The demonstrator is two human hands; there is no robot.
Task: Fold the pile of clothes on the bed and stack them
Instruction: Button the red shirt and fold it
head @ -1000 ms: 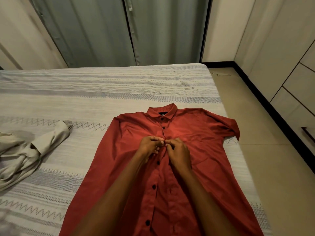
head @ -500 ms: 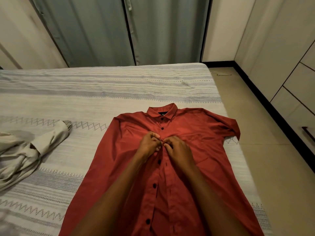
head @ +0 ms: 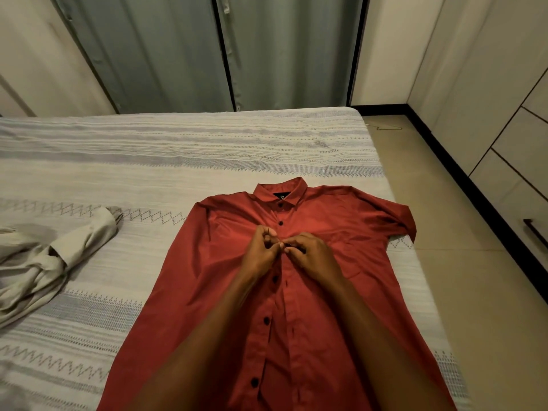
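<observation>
Laid face-up on the bed (head: 184, 161), collar toward the far edge: a red shirt (head: 341, 292), spread flat so the front can be closed before folding. Left hand (head: 261, 253) and right hand (head: 311, 256) brought together over the placket (head: 278, 292) at chest height, fingertips pinching the two front edges where they meet, apparently to work a button through its hole; the button itself hidden under the fingers. Dark buttons visible above and below the pinch, the lower front lying slightly agape. Sleeves out to either side, the right one bunched near the mattress edge. Well apart at the left, a crumpled beige garment (head: 38, 268), unfolded and awaiting its turn. No finished stack in sight; folding seemingly at an early stage.
</observation>
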